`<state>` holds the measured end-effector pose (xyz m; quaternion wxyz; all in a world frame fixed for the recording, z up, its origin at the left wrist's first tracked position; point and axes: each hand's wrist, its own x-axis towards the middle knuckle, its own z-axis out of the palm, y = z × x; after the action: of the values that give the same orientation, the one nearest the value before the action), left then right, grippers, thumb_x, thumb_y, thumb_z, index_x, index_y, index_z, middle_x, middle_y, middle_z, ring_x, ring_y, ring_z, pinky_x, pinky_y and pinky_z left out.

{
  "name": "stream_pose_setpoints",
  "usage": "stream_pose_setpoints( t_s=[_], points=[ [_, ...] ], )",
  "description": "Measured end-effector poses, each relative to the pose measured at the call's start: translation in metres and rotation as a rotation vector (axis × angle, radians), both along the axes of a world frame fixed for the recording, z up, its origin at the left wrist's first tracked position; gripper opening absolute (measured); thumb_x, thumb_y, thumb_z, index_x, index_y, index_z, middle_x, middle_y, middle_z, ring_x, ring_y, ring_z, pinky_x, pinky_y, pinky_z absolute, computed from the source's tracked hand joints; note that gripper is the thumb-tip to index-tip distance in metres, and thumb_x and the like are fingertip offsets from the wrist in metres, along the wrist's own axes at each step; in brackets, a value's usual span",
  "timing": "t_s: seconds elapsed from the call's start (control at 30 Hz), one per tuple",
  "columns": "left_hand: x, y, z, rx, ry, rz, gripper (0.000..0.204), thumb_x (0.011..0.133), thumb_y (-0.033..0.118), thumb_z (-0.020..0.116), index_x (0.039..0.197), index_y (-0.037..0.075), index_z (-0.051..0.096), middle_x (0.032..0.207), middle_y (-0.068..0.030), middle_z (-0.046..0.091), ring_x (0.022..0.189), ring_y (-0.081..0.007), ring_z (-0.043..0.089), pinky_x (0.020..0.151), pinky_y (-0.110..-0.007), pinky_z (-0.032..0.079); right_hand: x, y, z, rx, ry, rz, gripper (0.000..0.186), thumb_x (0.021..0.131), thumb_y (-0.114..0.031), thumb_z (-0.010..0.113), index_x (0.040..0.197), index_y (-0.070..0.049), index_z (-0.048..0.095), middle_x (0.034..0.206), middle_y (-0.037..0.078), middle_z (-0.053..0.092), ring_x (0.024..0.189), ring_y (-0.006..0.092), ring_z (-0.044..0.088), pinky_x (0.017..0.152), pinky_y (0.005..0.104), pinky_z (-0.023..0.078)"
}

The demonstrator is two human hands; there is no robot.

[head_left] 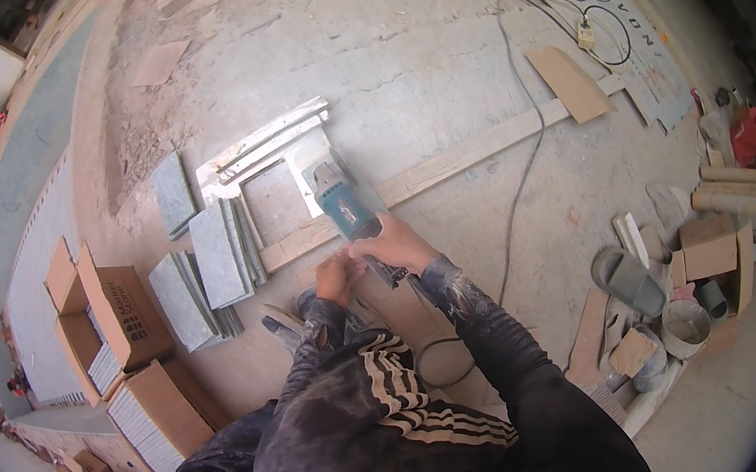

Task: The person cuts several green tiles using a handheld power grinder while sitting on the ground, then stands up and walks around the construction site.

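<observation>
My right hand (403,245) is wrapped round the body of a teal angle grinder (340,205). The grinder's head points away from me, over a pale frame-like stand (310,160) on the floor. Just below the grinder's rear end is my left hand (335,278), its fingers curled together; whatever they pinch, if anything, is too small to make out. Grey stone tiles lie to the left: one stack (217,254), another stack (181,299) nearer me, and a tile (174,194) farther off. A long wooden board (467,162) runs diagonally past the grinder.
A dark cord (516,206) snakes across the concrete floor on the right. Opened cardboard boxes (135,310) stand at lower left, with tiles inside. A grey slipper (629,278), a bucket (686,329) and scraps crowd the right side. Flat cardboard (570,85) covers the board's far end.
</observation>
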<state>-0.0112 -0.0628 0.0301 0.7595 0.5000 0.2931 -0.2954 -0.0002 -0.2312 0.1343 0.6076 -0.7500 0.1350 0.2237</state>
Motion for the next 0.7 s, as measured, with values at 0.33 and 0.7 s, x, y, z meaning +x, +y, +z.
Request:
stream_pose_setpoints(
  t_s=[0.33,0.7],
  points=[
    [0.003,0.002,-0.006,0.014,0.001,0.038,0.031,0.087,0.027,0.062,0.099,-0.001,0.059,0.084,-0.0095,0.062,0.073,-0.0189,0.06,0.068,-0.029,0.051,-0.07,-0.029,0.026,-0.08,0.032,0.054,0.058,0.063,-0.031,0.072,0.104,0.004,0.054,0.09,0.015,0.062,0.081,0.0227,0.06,0.072,0.0315,0.047],
    [-0.005,0.018,-0.022,-0.152,-0.062,0.404,0.034,0.091,0.027,0.057,0.112,0.001,0.049,0.103,-0.0102,0.056,0.098,-0.0221,0.054,0.088,-0.035,0.044,-0.044,-0.012,0.035,-0.025,-0.07,0.193,0.06,0.063,-0.029,0.073,0.111,0.003,0.053,0.091,0.017,0.062,0.083,0.0246,0.06,0.074,0.0328,0.048]
  ],
)
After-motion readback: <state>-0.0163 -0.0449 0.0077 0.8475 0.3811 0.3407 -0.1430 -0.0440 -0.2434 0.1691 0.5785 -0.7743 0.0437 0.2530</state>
